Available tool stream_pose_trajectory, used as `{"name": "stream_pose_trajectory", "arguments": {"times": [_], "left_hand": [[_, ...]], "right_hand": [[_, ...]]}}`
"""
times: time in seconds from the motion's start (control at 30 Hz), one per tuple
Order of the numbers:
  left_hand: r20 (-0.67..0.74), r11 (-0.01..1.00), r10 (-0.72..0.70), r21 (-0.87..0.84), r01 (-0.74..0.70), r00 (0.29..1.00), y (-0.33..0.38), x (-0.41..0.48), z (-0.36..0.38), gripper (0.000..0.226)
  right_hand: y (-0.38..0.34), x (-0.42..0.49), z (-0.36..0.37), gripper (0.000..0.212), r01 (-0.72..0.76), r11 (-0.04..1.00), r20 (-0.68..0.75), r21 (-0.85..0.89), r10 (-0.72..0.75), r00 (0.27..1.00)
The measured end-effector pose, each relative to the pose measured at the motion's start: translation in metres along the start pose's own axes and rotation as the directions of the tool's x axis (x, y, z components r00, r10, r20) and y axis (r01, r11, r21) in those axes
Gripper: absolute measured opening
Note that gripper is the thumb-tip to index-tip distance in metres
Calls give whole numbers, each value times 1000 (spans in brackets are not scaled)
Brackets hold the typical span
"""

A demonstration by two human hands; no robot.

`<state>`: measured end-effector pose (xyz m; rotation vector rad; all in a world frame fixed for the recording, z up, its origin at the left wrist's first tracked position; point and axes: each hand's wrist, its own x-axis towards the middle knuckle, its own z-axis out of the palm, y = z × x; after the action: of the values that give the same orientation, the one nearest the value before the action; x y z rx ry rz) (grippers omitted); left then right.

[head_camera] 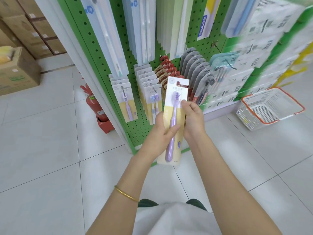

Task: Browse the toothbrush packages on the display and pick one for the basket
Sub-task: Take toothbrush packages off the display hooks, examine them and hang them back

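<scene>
A shopper's left hand and right hand both grip a purple toothbrush package just in front of the green pegboard display. The basket sits to the display's right

we reach both bare forearms forward, converging toward hands. left hand grips pack at left edge, thumb laid across front, fingers behind. right hand grips right edge, farther up pack, fingers curled, thumb tip on front. palms turned inward, facing each other.
</scene>
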<state>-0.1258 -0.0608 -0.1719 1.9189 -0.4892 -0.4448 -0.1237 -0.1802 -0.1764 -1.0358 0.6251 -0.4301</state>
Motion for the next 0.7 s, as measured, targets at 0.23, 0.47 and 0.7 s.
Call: {"name": "stream_pose_trajectory", "arguments": {"times": [0.23, 0.47, 0.7], "left_hand": [[118, 951, 31, 302, -65, 993, -7, -13, 4, 102], [161, 790, 65, 594, -150, 985, -2, -9, 8, 103], [208, 967, -92, 253, 38, 974, -4, -2, 1, 83]], "right_hand": [[-22, 18, -6, 28, 15, 982, -207, 188, 25, 978], [-31, 18, -8, 24, -1, 956, -282, 294, 87, 955], [-23, 12, -16, 39, -201, 919, 31, 338, 202, 979]]}}
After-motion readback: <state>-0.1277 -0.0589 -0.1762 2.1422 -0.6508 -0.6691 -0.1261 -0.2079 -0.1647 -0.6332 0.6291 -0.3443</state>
